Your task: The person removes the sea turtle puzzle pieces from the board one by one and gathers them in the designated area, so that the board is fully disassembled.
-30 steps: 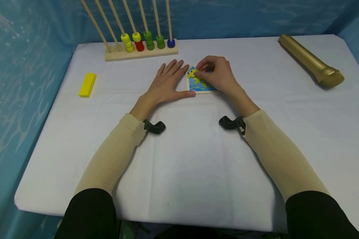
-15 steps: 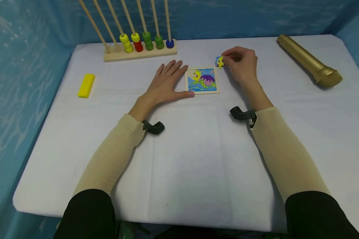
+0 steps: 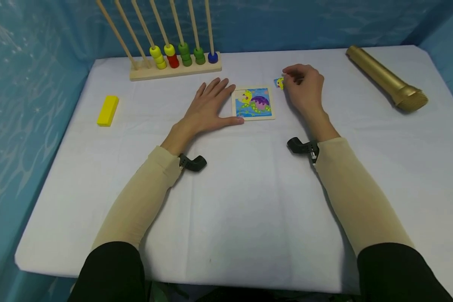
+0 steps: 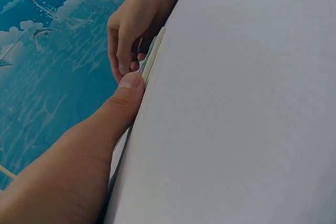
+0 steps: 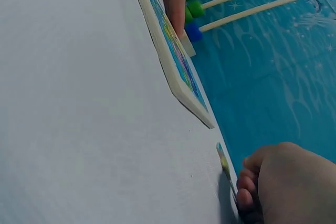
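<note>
A small square picture puzzle (image 3: 253, 103) in a pale wooden frame lies on the white table, showing a yellow and purple creature on blue. Bare wood shows at its upper left corner. My left hand (image 3: 210, 107) is spread flat beside it, thumb at its lower left corner and index fingertip by its upper left. In the left wrist view the thumb (image 4: 131, 81) meets the frame's edge. To the right of the puzzle, my right hand (image 3: 305, 86) pinches a blue and yellow puzzle piece (image 3: 279, 82). The right wrist view shows this piece (image 5: 224, 162) edge-on, low over the cloth.
A wooden bead rack (image 3: 175, 73) with upright rods and coloured beads stands at the back left. A yellow block (image 3: 108, 110) lies at the left. At the back right is a gold microphone (image 3: 386, 77). Blue curtains (image 3: 309, 23) border the table.
My right hand has lifted the piece from the puzzle's upper left and carried it right, beyond the frame, then lowered slightly. My left hand has stayed in place.
</note>
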`<control>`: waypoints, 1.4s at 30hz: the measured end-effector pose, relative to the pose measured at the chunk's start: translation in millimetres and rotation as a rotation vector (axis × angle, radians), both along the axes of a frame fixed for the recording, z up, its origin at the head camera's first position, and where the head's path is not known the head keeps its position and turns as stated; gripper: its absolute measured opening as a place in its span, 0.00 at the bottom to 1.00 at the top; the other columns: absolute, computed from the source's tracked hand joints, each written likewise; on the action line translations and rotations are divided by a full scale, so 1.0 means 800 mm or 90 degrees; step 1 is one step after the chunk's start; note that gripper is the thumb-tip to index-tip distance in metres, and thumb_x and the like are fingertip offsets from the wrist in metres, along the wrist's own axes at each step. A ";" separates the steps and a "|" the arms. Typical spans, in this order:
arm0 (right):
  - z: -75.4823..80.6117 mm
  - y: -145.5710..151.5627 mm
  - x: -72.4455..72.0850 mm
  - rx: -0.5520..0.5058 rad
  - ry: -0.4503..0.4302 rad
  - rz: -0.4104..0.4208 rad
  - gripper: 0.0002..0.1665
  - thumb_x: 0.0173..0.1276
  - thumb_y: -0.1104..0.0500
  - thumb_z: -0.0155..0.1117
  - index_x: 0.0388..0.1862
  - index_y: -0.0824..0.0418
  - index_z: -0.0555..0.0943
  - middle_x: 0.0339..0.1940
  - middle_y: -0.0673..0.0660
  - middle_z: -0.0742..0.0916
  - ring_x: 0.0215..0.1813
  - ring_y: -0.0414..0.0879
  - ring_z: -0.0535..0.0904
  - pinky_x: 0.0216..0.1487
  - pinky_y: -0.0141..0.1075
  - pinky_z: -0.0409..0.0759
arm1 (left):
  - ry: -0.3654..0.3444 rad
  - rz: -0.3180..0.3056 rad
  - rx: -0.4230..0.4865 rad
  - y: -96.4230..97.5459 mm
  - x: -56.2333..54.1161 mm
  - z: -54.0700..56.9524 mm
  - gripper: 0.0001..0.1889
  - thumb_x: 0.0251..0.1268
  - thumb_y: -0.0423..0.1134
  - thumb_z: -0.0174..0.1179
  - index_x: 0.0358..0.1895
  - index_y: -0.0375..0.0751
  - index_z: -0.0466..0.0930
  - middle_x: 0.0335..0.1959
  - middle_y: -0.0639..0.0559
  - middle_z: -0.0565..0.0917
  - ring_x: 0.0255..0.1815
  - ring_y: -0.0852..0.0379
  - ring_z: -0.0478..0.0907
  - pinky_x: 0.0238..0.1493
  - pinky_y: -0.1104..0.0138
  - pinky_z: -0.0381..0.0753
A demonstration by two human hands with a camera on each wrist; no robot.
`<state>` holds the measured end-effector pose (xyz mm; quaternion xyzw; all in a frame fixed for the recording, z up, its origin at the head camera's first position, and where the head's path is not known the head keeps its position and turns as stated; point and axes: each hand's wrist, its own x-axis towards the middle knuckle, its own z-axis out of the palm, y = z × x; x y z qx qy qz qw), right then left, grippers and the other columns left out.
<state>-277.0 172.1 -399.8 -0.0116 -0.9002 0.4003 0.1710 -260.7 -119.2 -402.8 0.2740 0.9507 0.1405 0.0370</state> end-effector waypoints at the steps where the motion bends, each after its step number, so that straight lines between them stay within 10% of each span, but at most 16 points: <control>1: 0.000 -0.003 0.002 -0.003 0.013 0.008 0.17 0.80 0.57 0.59 0.58 0.61 0.88 0.52 0.60 0.88 0.49 0.42 0.79 0.50 0.26 0.73 | -0.001 0.001 0.000 0.000 0.000 0.000 0.56 0.62 0.80 0.55 0.88 0.57 0.48 0.89 0.54 0.45 0.90 0.53 0.34 0.87 0.50 0.28; 11: -0.003 -0.048 0.024 -0.012 0.022 0.121 0.14 0.77 0.64 0.58 0.51 0.64 0.89 0.47 0.60 0.87 0.44 0.44 0.76 0.46 0.29 0.71 | 0.002 0.001 0.007 -0.001 0.001 0.000 0.56 0.62 0.80 0.55 0.87 0.57 0.49 0.89 0.54 0.46 0.90 0.53 0.35 0.87 0.50 0.28; 19: -0.003 -0.069 0.032 0.040 0.014 0.226 0.16 0.73 0.70 0.57 0.53 0.66 0.88 0.48 0.64 0.86 0.53 0.57 0.78 0.62 0.48 0.70 | 0.002 -0.009 0.006 -0.001 0.002 -0.003 0.55 0.64 0.79 0.55 0.88 0.57 0.49 0.89 0.54 0.45 0.90 0.53 0.34 0.87 0.50 0.29; 42: 0.004 -0.082 0.016 0.138 -0.030 0.252 0.18 0.73 0.69 0.53 0.57 0.68 0.84 0.53 0.67 0.78 0.56 0.60 0.70 0.62 0.50 0.69 | 0.021 0.000 -0.014 -0.004 -0.001 -0.001 0.55 0.64 0.81 0.52 0.88 0.59 0.48 0.89 0.56 0.45 0.90 0.55 0.34 0.87 0.50 0.29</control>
